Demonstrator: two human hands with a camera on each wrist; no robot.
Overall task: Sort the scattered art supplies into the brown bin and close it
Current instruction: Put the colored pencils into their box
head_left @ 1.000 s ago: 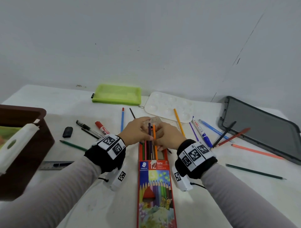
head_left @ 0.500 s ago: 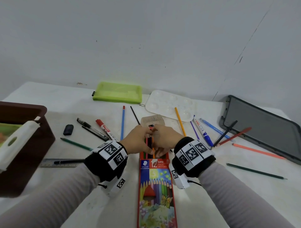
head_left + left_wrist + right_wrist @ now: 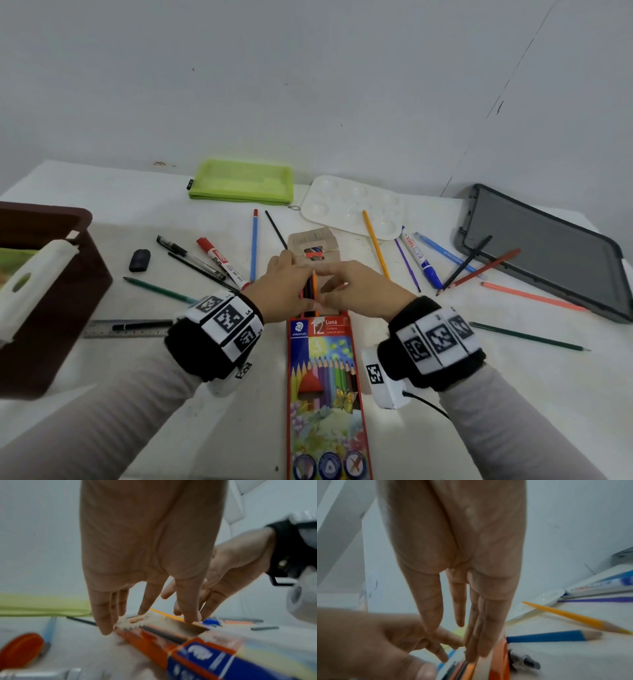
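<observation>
Risk: both hands, left hand [image 3: 286,289] and right hand [image 3: 356,291], fingers straight, nudge coloured pencils [image 3: 311,294] into pencil box [image 3: 325,383] mid-table (brown bin [image 3: 51,308] at left edge) — flap may buckle.

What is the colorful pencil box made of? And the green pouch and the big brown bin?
The pencil box looks like thin printed cardboard: its opened flap shows plain brown inside.
The green pouch seems to be soft mesh fabric or plastic; it lies flat and slightly see-through, with a zipper ring at its corner.
The brown bin looks like smooth hard plastic with rounded edges, though that's a guess.
</observation>
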